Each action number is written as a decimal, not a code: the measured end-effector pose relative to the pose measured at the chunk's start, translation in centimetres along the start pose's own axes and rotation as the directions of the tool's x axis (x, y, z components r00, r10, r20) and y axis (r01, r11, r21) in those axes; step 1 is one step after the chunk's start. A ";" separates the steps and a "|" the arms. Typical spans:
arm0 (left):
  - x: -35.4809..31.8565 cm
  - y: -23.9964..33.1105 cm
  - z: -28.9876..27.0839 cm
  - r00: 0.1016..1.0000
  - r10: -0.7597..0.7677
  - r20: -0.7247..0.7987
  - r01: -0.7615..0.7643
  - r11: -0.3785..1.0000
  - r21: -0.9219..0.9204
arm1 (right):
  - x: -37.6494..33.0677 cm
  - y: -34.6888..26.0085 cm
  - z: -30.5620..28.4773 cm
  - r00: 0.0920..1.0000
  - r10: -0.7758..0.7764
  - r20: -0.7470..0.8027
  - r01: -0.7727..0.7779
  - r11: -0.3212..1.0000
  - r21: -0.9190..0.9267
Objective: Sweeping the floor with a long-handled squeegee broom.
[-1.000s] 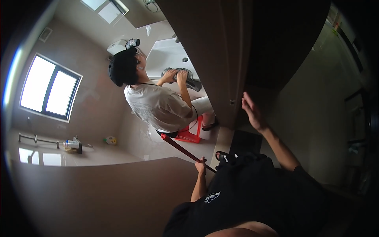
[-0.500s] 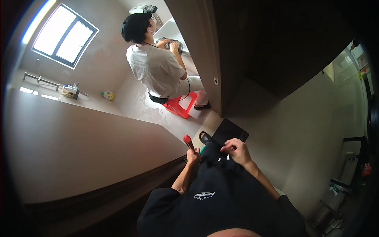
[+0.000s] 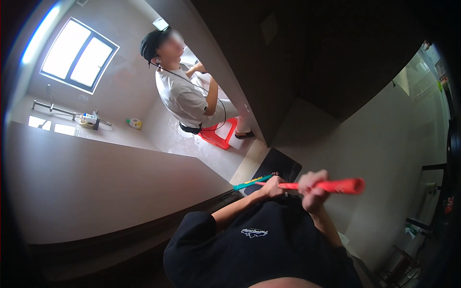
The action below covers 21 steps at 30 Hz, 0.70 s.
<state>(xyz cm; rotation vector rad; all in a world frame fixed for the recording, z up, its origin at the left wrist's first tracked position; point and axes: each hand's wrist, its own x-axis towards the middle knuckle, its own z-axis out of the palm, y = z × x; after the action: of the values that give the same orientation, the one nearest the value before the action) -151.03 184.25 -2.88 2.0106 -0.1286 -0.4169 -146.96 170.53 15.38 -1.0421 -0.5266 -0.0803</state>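
A long red handle (image 3: pixel 350 186) lies across in front of my body, its thick end pointing right. My right hand (image 3: pixel 313 189), blurred by motion, is closed round it. My left hand (image 3: pixel 272 186) is closed at the thinner end of the red handle, and a narrow red tip shows on its far side. A slim teal stick with yellow marks (image 3: pixel 252 182) runs left from beside my left hand. Whether the teal stick and the red handle are joined cannot be made out.
A person (image 3: pixel 185 93) in white sits on a red stool (image 3: pixel 222 137) beyond the doorway, ahead on the left. A brown door panel (image 3: pixel 120 173) stands to my left. A dark mat (image 3: pixel 278 163) lies at the threshold, and a dark wall (image 3: pixel 249 62) rises ahead.
The red handle has swung from upright at my left hand to lying across toward the right. My right hand has taken hold of it. The teal stick shows more. The seated person's head has turned.
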 end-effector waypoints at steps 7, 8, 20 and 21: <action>8.9 5.5 3.6 0.971 0.180 0.155 -0.191 0.980 0.058 | 2.0 -5.2 -7.3 0.989 -0.125 -0.080 0.124 0.992 -0.015; 10.0 6.1 3.6 0.952 0.269 0.149 -0.274 0.962 0.015 | 2.4 -5.4 -8.9 0.985 -0.160 -0.056 0.161 0.987 0.009; 24.8 4.4 8.2 0.848 0.222 0.481 -0.339 0.925 0.172 | 3.9 -12.1 -18.0 0.872 -0.313 -0.376 0.245 0.944 -0.220; 25.1 3.7 9.4 0.822 0.208 0.531 -0.339 0.927 0.163 | 3.0 -13.2 -18.6 0.861 -0.309 -0.404 0.222 0.943 -0.249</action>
<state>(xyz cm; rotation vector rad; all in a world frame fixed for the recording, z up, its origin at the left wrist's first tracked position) -130.49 167.90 -9.38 2.0393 -0.8332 -0.7655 -141.34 148.70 20.02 -1.0931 -0.2478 -0.6130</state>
